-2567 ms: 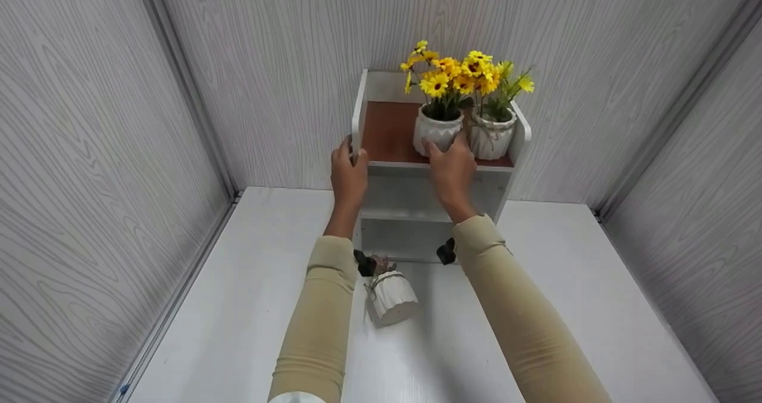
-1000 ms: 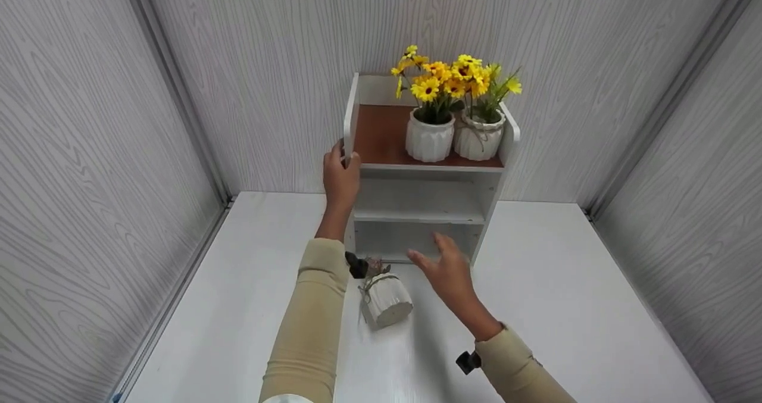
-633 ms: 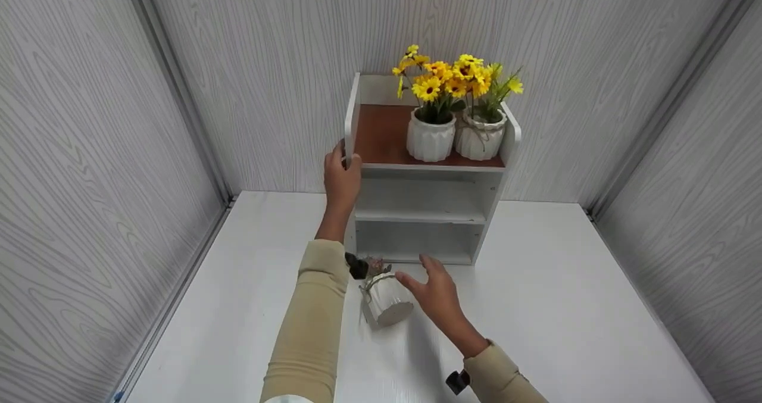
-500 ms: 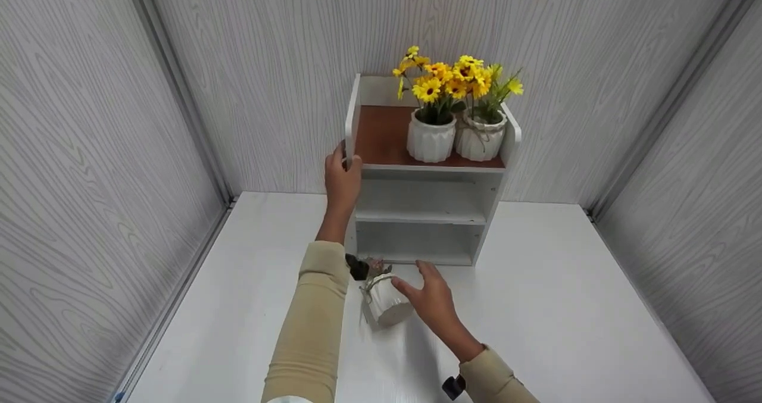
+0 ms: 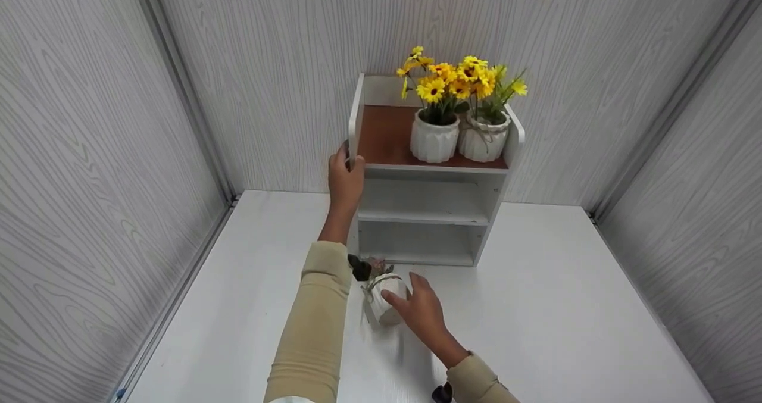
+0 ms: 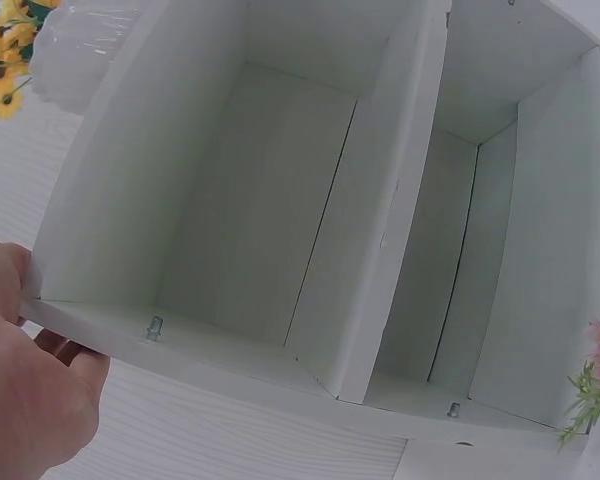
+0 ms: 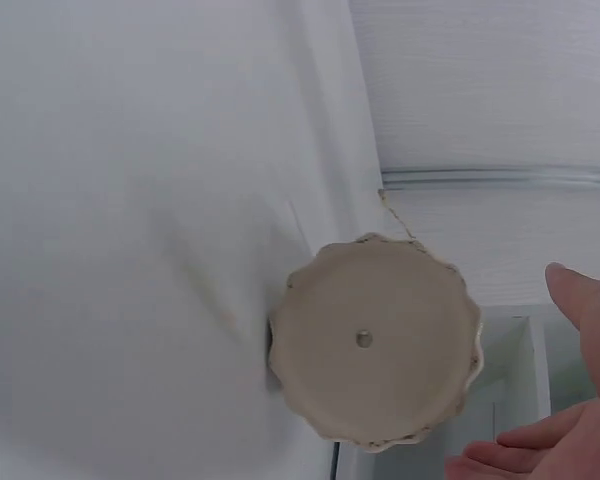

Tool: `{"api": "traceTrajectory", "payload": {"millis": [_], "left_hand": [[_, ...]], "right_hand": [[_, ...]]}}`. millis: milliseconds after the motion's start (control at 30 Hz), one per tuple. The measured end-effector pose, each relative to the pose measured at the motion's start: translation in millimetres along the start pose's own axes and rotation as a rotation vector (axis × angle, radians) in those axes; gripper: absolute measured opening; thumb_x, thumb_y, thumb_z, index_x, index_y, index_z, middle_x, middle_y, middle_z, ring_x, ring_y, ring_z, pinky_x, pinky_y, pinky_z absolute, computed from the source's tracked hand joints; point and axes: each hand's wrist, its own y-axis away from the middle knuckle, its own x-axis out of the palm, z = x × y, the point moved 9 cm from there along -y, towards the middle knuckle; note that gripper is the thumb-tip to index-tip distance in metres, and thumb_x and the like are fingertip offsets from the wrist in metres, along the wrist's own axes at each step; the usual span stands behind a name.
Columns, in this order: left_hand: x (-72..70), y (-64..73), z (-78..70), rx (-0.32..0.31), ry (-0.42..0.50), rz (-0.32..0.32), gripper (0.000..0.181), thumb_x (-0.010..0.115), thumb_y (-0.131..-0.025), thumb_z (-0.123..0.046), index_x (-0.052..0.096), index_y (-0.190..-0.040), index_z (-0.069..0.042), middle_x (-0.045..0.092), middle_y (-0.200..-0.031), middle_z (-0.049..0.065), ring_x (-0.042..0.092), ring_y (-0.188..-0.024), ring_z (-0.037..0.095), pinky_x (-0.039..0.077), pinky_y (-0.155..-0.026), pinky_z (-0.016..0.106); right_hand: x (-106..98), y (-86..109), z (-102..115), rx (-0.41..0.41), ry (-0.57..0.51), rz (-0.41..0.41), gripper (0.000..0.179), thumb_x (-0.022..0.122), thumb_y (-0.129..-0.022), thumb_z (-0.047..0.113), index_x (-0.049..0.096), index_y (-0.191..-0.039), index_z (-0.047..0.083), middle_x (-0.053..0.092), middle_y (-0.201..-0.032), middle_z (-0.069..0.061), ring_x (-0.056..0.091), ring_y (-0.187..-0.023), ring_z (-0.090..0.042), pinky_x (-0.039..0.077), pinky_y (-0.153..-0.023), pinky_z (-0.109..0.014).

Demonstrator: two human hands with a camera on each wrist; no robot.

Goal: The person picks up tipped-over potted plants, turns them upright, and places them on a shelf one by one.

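My left hand (image 5: 346, 180) grips the left side panel of a small white shelf (image 5: 422, 217). In the left wrist view its thumb and fingers curl round the panel's edge. A white fluted flowerpot (image 5: 380, 309) with twine and a small pink plant lies tipped over on the table before the shelf. My right hand (image 5: 421, 311) is right at this pot, thumb and fingers spread apart, the thumb overlapping its side in the head view. The right wrist view shows the pot's round scalloped base (image 7: 380, 380), with the spread hand beside it.
On the shelf's brown top stand a white pot (image 5: 434, 141) of yellow daisies and, right of it, a twine-tied white pot (image 5: 483, 141) with greenery. Two compartments lie below. Wood-grain panels (image 5: 89, 123) wall the white table (image 5: 565, 296) on the sides and back.
My right hand has left the daisy pot on the shelf top and come down and leftward to the tipped pot. My left hand keeps its grip on the side panel.
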Motion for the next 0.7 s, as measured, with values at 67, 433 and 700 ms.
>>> {"api": "traceTrajectory", "payload": {"millis": [67,433,700], "left_hand": [[0.2,0.1,1.2,-0.006,-0.002,0.001,0.054,0.046,-0.106,-0.025,0.036,-0.156,-0.006,0.047,-0.141,0.016,0.049,-0.134,0.028,0.045,-0.11,0.04],[-0.6,-0.4,0.8,-0.016,-0.017,0.002,0.056,0.046,-0.106,-0.027,0.034,-0.156,-0.006,0.048,-0.138,0.016,0.05,-0.134,0.029,0.045,-0.11,0.041],[-0.8,0.3,0.9,-0.032,-0.026,0.002,0.056,0.047,-0.106,-0.026,0.034,-0.157,-0.007,0.048,-0.139,0.016,0.05,-0.135,0.029,0.045,-0.111,0.041]], "right_hand": [[6.8,0.7,-4.6,0.018,0.009,0.002,0.091,0.074,-0.085,0.058,0.047,-0.145,-0.006,0.049,-0.148,-0.025,0.048,-0.138,-0.04,0.043,-0.108,-0.054],[16.5,-0.2,-8.0,-0.068,0.081,-0.051,0.044,0.077,-0.087,0.047,0.058,-0.091,0.008,0.055,-0.078,-0.001,0.05,-0.067,-0.014,0.04,-0.057,-0.029],[18.7,6.3,-8.7,-0.103,0.019,-0.084,0.039,0.077,-0.088,0.042,0.06,-0.099,0.009,0.06,-0.079,0.003,0.052,-0.069,-0.01,0.045,-0.06,-0.028]]}}
